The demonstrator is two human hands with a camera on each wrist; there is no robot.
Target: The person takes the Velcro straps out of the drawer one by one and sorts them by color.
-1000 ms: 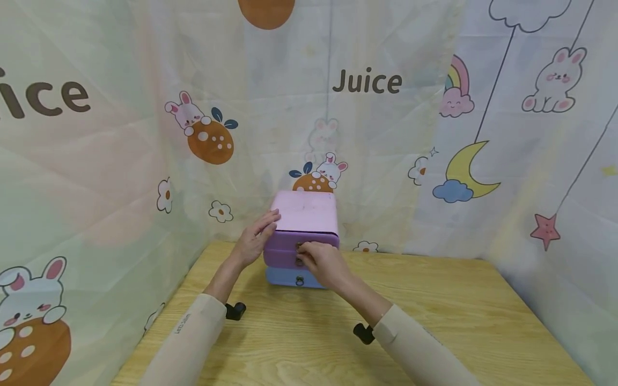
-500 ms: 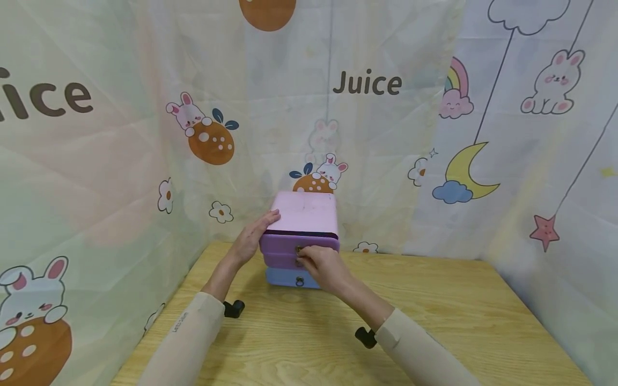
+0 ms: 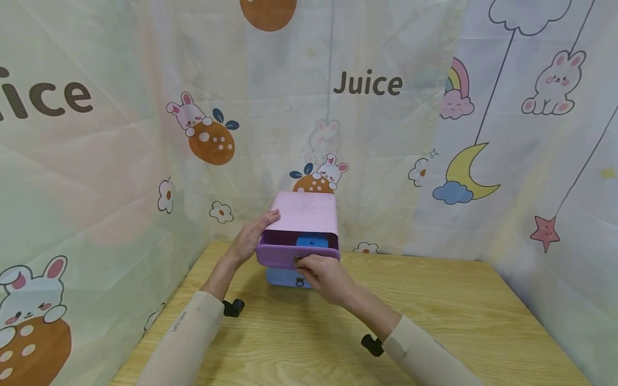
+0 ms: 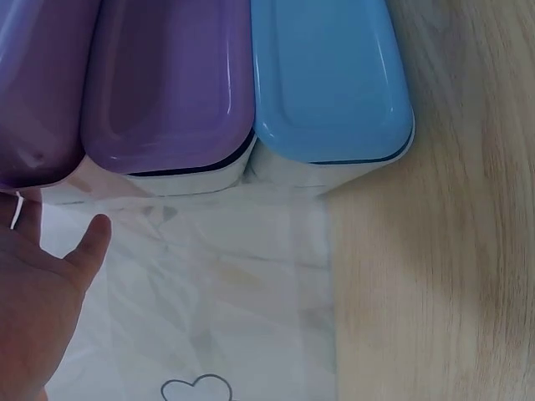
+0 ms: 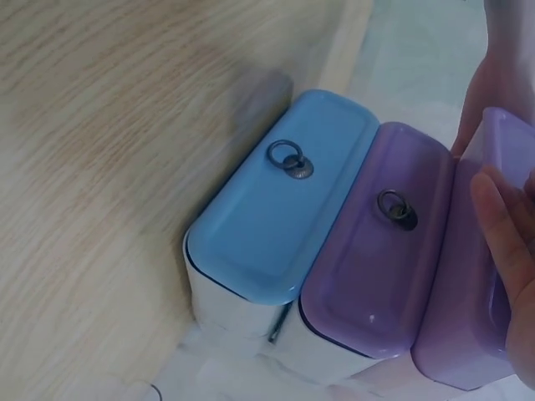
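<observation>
A small chest of drawers point(image 3: 306, 212) with a pale pink top stands near the back of the table. Its top purple drawer point(image 3: 275, 255) is pulled partway out, and a blue object point(image 3: 311, 240) of unclear kind shows inside. My right hand point(image 3: 330, 279) pinches the ring pull point(image 3: 297, 261) on that drawer. Against the chest's left side and top edge rests my left hand point(image 3: 249, 236), fingers extended. In the right wrist view, the middle purple drawer point(image 5: 368, 276) and the bottom blue drawer point(image 5: 276, 217) are closed, each with a ring pull.
The wooden table point(image 3: 434, 311) reaches forward to the printed cloth walls point(image 3: 386, 161) at the back and sides. Black camera mounts point(image 3: 234, 308) stick out from both wrists.
The top drawer has slid out toward me with my right hand on its pull, bringing the blue object inside into view. My left hand stays at the chest's left side.
</observation>
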